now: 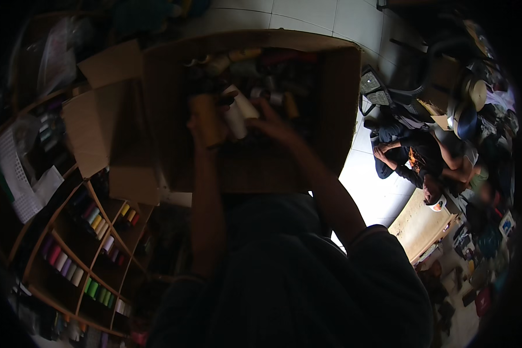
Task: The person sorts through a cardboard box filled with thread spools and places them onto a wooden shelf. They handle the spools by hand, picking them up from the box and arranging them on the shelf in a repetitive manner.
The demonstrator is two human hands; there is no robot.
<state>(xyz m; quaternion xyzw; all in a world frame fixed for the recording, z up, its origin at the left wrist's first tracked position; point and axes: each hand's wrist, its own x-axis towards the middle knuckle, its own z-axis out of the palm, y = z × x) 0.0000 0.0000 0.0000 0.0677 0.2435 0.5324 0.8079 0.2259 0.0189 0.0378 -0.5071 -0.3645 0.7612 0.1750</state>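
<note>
Both my hands are inside a large cardboard box [343,98] full of thread spools in dim light. My left hand [195,132] is closed round an orange-yellow thread spool [209,119], held upright. Beside it, my right hand [274,123] grips a cream thread spool [243,102], which leans up to the left. A second pale spool [235,122] lies close against it, between the hands; I cannot tell which hand supports it. Further spools, among them a small orange one [290,105], lie deeper in the box, mostly lost in shadow.
On the left, a wooden shelf [93,246] holds coloured spools in compartments, near an open cardboard flap [90,127] and papers [17,174]. To the right, a person [420,153] sits near a wooden table [420,223], with a dark bag [375,87] and clutter around.
</note>
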